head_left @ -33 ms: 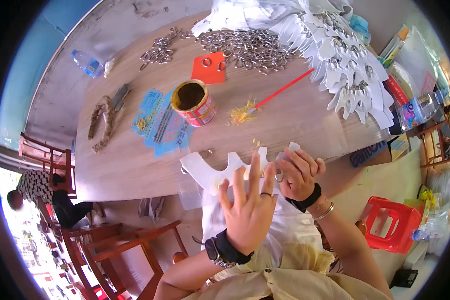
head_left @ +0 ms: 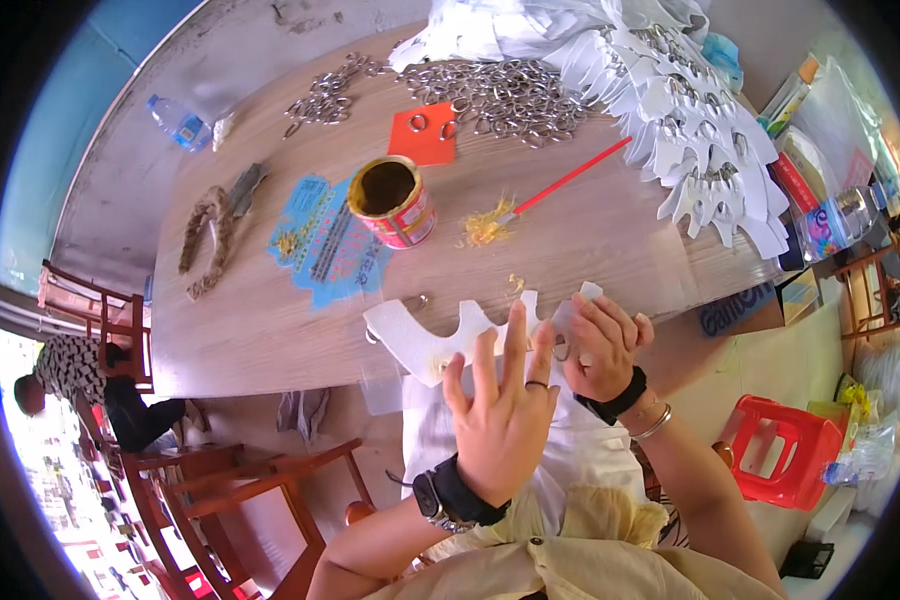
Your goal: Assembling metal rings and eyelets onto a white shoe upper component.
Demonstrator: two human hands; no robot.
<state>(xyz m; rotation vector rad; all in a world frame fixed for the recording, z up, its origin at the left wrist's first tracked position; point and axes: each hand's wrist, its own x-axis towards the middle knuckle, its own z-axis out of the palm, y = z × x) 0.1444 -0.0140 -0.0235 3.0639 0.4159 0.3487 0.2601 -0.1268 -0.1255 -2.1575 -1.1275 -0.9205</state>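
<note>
A white, scallop-edged cut piece (head_left: 417,337) lies at the table's front edge, partly over my lap. My left hand (head_left: 500,430) rests on it with the fingers spread, covering part of its middle. At the piece's right end, the fingers of my right hand (head_left: 602,345) are curled and closed on it. A metal ring (head_left: 560,350) shows beside the right fingertips, partly hidden. Another ring (head_left: 372,337) sits at the piece's left end. Just beyond it, a loose ring (head_left: 422,300) lies on the table.
An open can (head_left: 406,215) of brown stuff stands mid-table, with a red-handled brush (head_left: 570,182) to its right. Farther back lie a heap of metal rings (head_left: 510,95) and a red card (head_left: 422,148). Finished-looking white pieces (head_left: 710,150) with rings pile up at right.
</note>
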